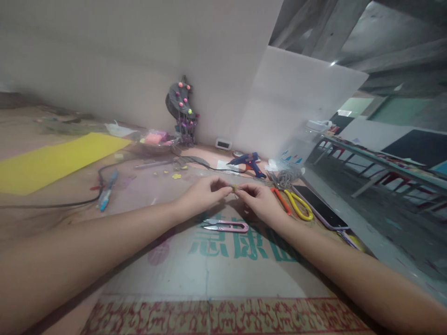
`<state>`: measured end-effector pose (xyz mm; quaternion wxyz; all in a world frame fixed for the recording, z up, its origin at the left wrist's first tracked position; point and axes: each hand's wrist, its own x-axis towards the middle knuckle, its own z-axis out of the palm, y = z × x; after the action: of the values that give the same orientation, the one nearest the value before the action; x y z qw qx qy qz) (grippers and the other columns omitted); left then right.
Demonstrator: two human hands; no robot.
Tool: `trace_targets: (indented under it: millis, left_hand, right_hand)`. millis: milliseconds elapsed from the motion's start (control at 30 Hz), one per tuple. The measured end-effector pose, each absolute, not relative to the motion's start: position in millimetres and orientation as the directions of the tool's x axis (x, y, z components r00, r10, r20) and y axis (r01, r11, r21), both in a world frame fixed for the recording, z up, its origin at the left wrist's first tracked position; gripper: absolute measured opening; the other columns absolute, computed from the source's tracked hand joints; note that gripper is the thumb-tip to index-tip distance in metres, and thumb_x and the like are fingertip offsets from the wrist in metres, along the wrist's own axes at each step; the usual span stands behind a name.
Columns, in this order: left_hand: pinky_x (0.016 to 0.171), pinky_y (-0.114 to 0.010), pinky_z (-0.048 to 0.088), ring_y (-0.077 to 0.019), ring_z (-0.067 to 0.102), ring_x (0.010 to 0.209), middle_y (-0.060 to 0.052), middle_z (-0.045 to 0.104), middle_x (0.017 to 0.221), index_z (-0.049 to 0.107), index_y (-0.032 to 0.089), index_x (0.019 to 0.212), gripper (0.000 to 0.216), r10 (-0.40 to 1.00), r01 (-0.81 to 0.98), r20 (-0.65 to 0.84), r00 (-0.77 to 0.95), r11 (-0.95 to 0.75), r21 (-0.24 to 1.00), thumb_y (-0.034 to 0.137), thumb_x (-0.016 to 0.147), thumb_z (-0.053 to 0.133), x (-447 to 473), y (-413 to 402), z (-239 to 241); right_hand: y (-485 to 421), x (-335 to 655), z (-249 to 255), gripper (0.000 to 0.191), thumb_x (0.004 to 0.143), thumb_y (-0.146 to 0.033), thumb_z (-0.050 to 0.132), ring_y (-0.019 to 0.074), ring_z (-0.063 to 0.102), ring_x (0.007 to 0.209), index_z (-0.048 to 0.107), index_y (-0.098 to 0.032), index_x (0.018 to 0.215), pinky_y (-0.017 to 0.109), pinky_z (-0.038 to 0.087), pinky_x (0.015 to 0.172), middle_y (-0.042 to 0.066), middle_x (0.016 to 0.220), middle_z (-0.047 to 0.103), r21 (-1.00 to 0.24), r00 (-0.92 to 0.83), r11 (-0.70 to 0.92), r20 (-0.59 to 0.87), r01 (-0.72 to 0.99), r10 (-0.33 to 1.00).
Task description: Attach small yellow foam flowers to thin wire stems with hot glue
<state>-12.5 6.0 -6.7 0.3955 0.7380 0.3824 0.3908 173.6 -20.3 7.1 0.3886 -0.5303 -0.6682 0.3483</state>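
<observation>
Between my two hands, over the middle of the table, is a small yellow-green piece (234,188) with what looks like thin thread; its exact kind is too small to make out. My left hand (208,193) pinches it from the left with thumb and finger. From the right, the fingertips of my right hand (256,197) close on its other side. Just below the hands lie pink thread snips (228,226), blades pointing left. Close to my right wrist are scissors with one orange and one yellow handle (298,205).
A blue glue gun (247,161) and grey yarn (289,177) lie behind my hands. A phone (319,207) sits at the right edge. Leftward are a blue pen (109,190), a black cable and a yellow sheet (63,160). A grey moon-shaped decoration (179,102) stands against the wall.
</observation>
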Motion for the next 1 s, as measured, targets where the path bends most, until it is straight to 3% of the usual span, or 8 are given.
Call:
trace_targets:
  millis: [133,333,467,600,767,1000]
  left_hand:
    - [0.065,-0.027,0.044,-0.0178,0.06,0.075,-0.004,0.068,0.082,0.063,0.017,0.084,0.025,0.871,0.301,0.31,0.382,-0.434,0.849,0.04,0.083,0.055,-12.9,3.4,-4.4]
    - [0.065,-0.027,0.042,-0.0167,0.059,0.07,-0.003,0.067,0.076,0.064,0.017,0.078,0.022,0.884,0.38,0.335,0.325,-0.447,0.81,0.036,0.083,0.054,-12.8,0.3,-1.3]
    - [0.061,-0.026,0.041,-0.0166,0.059,0.067,-0.002,0.067,0.073,0.064,0.018,0.078,0.021,0.862,0.395,0.341,0.375,-0.481,0.783,0.036,0.083,0.053,-12.0,-0.6,-3.7]
    - [0.06,-0.026,0.041,-0.0165,0.059,0.067,-0.001,0.067,0.072,0.065,0.019,0.079,0.022,0.833,0.382,0.348,0.43,-0.518,0.766,0.036,0.084,0.052,-11.3,-1.5,-4.8]
    - [0.063,-0.026,0.042,-0.0161,0.058,0.067,-0.002,0.067,0.071,0.065,0.017,0.079,0.021,0.841,0.355,0.339,0.422,-0.497,0.792,0.035,0.083,0.053,-10.3,-2.7,-1.1]
    - [0.06,-0.024,0.042,-0.015,0.058,0.064,-0.001,0.065,0.067,0.065,0.016,0.083,0.021,0.866,0.3,0.295,0.405,-0.43,0.851,0.034,0.082,0.055,-9.6,-3.9,0.9]
  right_hand:
    - [-20.7,174.6,6.3,0.026,0.08,-0.043,0.061,0.0114,0.047,0.046,0.067,-0.019,0.085,0.023,0.037,0.042,-0.002,0.059,0.057,-0.829,-0.18,0.247,0.179,0.502,0.967]
    - [-17.2,180.8,6.9,0.016,0.085,-0.034,0.056,0.0162,0.058,0.069,0.064,-0.019,0.086,0.028,0.045,0.063,0.002,0.076,0.065,-0.596,-0.256,0.497,0.445,0.631,0.858]
    - [-19.4,182.3,10.1,0.017,0.087,-0.033,0.054,0.0161,0.057,0.067,0.063,-0.02,0.08,0.028,0.044,0.062,0.002,0.075,0.065,-0.52,-0.264,0.556,0.531,0.648,0.805]
    - [-22.3,178.7,7.3,0.018,0.088,-0.036,0.054,0.0146,0.055,0.061,0.061,-0.02,0.081,0.027,0.043,0.058,0.001,0.068,0.061,-0.625,-0.227,0.525,0.494,0.579,0.839]
    - [-21.7,172.5,3.5,0.021,0.087,-0.04,0.056,0.0113,0.053,0.049,0.056,-0.02,0.081,0.025,0.043,0.05,-0.004,0.056,0.057,-0.84,-0.175,0.416,0.377,0.349,0.909]
    - [-21.9,168.7,5.3,0.026,0.084,-0.044,0.06,0.0108,0.058,0.047,0.054,-0.019,0.08,0.024,0.048,0.05,-0.004,0.056,0.062,-0.905,-0.16,0.352,0.321,0.24,0.933]
